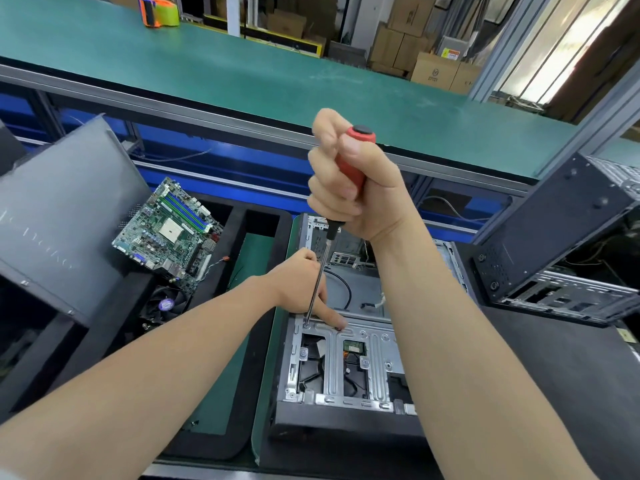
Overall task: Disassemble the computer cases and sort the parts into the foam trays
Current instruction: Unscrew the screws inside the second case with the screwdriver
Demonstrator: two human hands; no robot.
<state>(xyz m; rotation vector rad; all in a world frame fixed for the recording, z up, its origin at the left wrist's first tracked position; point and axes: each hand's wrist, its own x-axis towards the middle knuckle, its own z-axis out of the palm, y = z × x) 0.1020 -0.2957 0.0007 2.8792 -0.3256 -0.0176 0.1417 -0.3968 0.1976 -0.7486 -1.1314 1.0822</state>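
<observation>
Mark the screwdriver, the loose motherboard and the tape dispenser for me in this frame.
screwdriver (348, 168): head view, on its red handle.
motherboard (169, 233): head view, on its central socket.
tape dispenser (162, 10): head view, on its tape roll.

Two bare forearms reach forward from the bottom edge of the view, both sleeveless as far as can be seen. The right hand (349, 178) is raised high and near the middle, wrist bent, with fingers wrapped in a fist around the red handle of a screwdriver (320, 271) and the thumb laid along the handle near its cap. The left arm comes in diagonally from the lower left. The left hand (299, 284) sits lower, just behind the screwdriver's shaft, with one finger (332, 318) stretched out straight to the right and its tip touching a metal bracket (360, 332). Its other fingers are hidden.
</observation>
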